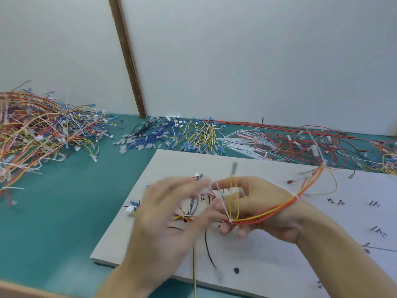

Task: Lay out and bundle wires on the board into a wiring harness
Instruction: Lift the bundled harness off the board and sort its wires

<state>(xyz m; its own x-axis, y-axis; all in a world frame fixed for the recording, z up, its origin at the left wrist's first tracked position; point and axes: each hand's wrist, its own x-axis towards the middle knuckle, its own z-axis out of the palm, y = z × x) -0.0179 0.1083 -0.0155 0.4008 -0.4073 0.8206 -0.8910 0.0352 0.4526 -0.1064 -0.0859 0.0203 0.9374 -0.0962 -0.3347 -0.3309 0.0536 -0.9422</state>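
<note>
Hands: two bare hands, raised together just above the near part of the board.
Left hand (171, 214): badly blurred; the fingers look spread, and whether they hold any wire cannot be told.
Right hand (253, 207): fingers curled round the wire bundle, pinching it near a white tie.
Wire bundle (277, 208): one harness of orange, red and yellow wires, held in the air over the board. It arcs from the right hand's fingers across the wrist and up to the right. Two white ties can be counted on it, one at the fingers and one at the wrist. A yellow loop stands up between the fingers, and a single yellow wire hangs down toward the near edge.
Board (279, 265): one pale flat board on the table, marked with black handwritten characters and dots. A loose black wire lies on it below the hands.
Table (64, 211): teal surface.
Finished tangle (38, 130): one large heap of mixed-colour wires, far left.
Sorted wires: four loose groups along the back edge, black and blue (146, 134), yellow (202, 136), white (240, 140), and red (300, 143).
Wall: white panels with one brown upright strip (129, 61).
</note>
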